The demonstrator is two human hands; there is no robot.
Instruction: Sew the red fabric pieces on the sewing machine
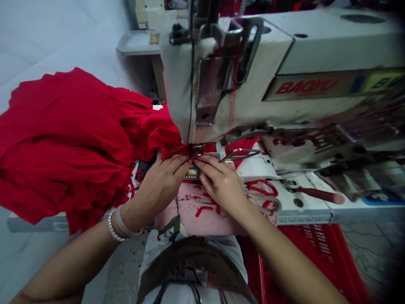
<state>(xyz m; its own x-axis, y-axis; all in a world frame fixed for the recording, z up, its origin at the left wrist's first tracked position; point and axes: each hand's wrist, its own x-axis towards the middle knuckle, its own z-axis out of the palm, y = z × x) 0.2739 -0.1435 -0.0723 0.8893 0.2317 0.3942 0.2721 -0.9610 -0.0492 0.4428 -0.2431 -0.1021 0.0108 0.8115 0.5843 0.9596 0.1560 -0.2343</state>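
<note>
A large bunch of red fabric point(72, 139) lies on the left, and part of it runs under the presser foot point(198, 150) of a white sewing machine point(253, 80). My left hand point(166, 181) grips the fabric's edge just left of the foot, fingers pressed together. On the other side, my right hand point(223, 183) holds the cloth with fingertips close to the foot. Both sets of fingertips nearly meet, and the fabric between them is mostly hidden. Red thread runs down to the needles.
Red-handled scissors point(262, 188) and a red-handled screwdriver point(319, 195) lie right of my right hand. Red scraps dot a pink cloth point(190, 215) at the table's front edge. Below on the right stands a red plastic basket point(322, 253). Another machine point(148, 17) is behind.
</note>
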